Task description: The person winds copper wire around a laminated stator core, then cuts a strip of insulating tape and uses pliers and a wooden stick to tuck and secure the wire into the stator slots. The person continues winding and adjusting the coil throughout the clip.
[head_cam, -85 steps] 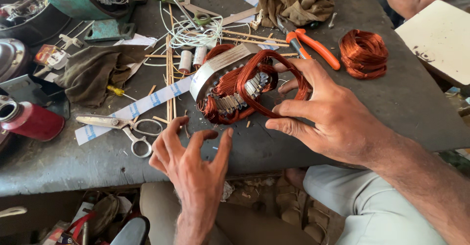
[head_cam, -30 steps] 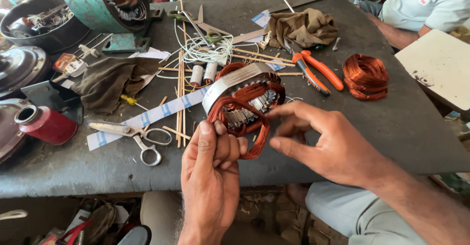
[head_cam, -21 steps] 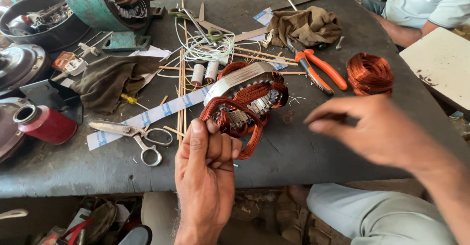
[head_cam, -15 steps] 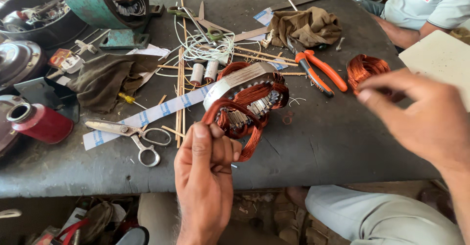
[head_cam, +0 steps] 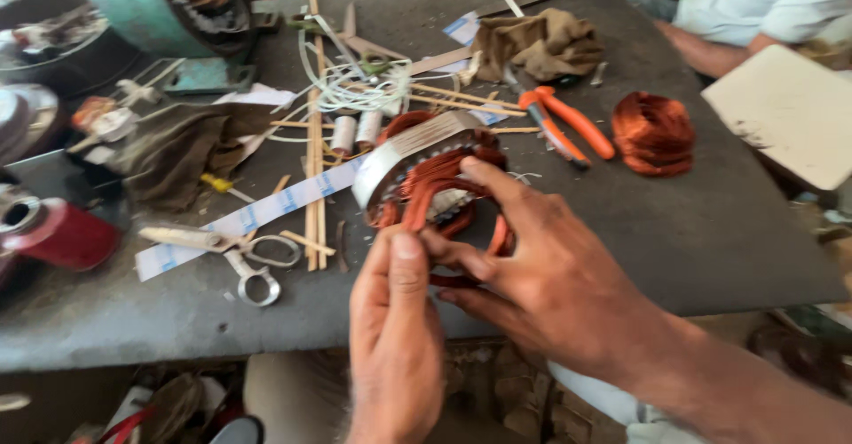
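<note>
Left hand fingers pinched shut on a copper coil loop, right hand fingers curled closed around the same winding, motor stator resting near the workbench front edge, scissors to its left, orange-handled pliers behind

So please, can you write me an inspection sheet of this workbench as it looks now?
Surface: dark grey bench top, dusty.
Job's things: stator with copper windings, tilted on the bench.
Clutter: scissors, orange-handled pliers, loose copper coil, brown rag, red can, wooden sticks.
Grips: left hand and right hand both on the windings.
Cables: white cord bundle.
Surroundings: another person seated opposite; green motor housing.
</note>
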